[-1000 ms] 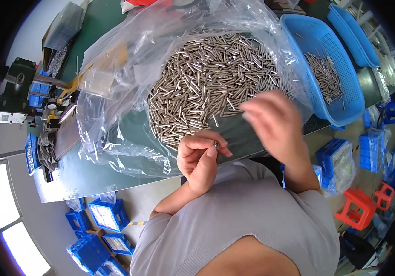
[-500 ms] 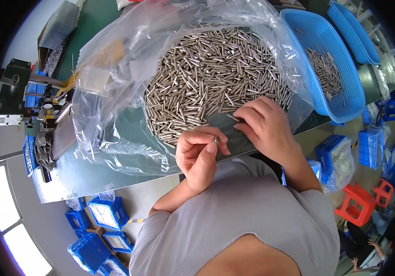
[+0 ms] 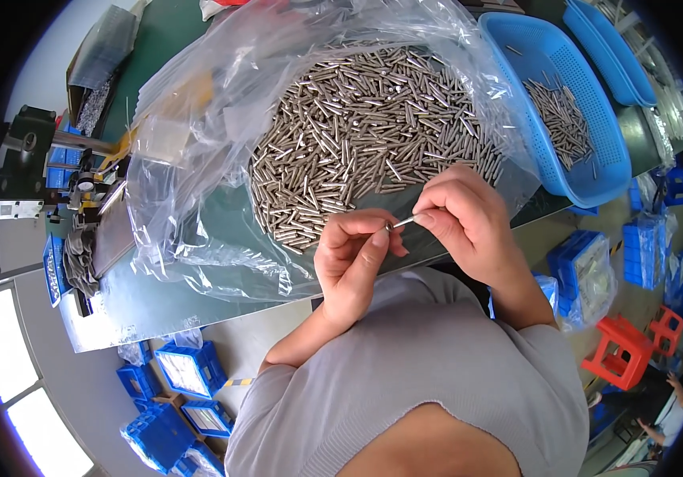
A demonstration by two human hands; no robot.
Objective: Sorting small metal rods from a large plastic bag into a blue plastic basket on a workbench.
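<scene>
My left hand (image 3: pixel 349 258) is closed, pinching a small round metal ring (image 3: pixel 389 226) between thumb and forefinger. In my right hand (image 3: pixel 468 226) a thin metal pin (image 3: pixel 404 222) is held by its outer end, with fingertips pressed together. The pin's other end meets the ring; whether it sits inside the opening, I cannot tell. Just beyond both hands lies a broad heap of grey metal pins (image 3: pixel 373 119). Those rest on a clear plastic sheet or bag (image 3: pixel 190 254) spread over the green table (image 3: pixel 146 314).
A blue perforated basket (image 3: pixel 608 179) with some pins stands right of the heap, another blue basket (image 3: pixel 616 60) beyond it. A dark metal fixture (image 3: pixel 31 151) is at the left. Blue crates (image 3: pixel 158 437), red stools (image 3: pixel 620 350) and another person (image 3: pixel 671 417) are around the table.
My right hand has shifted slightly down and right from the heap's edge with the pin, which now touches the ring. My left hand has moved a little up and right.
</scene>
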